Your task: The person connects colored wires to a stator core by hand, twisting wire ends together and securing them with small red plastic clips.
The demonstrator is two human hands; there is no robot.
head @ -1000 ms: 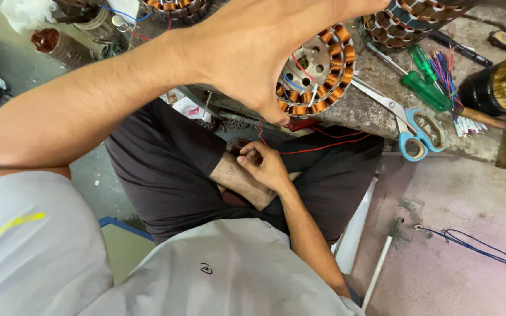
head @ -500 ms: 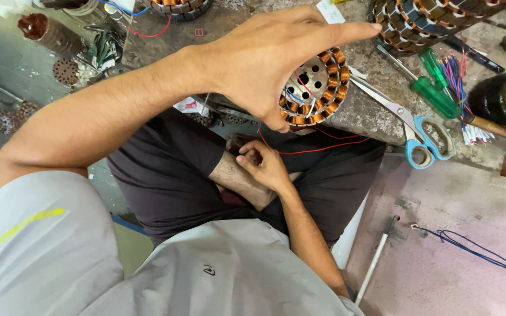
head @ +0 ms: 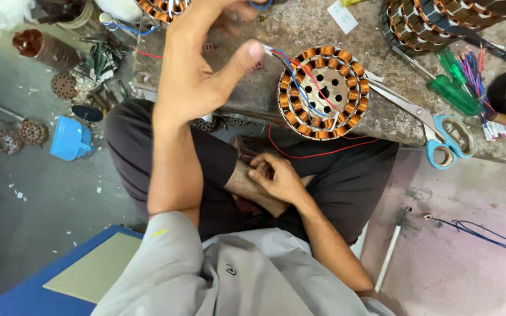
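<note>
I sit cross-legged at a low stone bench [head: 300, 29]. A round stator [head: 323, 92] with copper coils and several holes in its hub lies flat at the bench's near edge. Red and blue leads [head: 291, 65] run from it toward my left hand [head: 197, 76]. That hand is raised just left of the stator, thumb spread wide, and its fingertips reach the frame's top edge beside a blue wire loop [head: 262, 4]. Whether the fingers pinch that loop is hidden. My right hand [head: 279, 178] rests on my ankle in my lap, fingers loosely bent and holding nothing.
Blue-handled scissors [head: 440, 137] and green screwdrivers [head: 455, 88] lie right of the stator. More wound stators sit at the top right [head: 440, 20] and top left [head: 156, 7]. A red wire [head: 317, 154] hangs off the bench. A blue plastic piece [head: 68, 140] and metal parts litter the floor.
My left hand has lifted off the stator and moved left, so the stator's whole face now shows. The view has shifted. My right hand has stayed in my lap.
</note>
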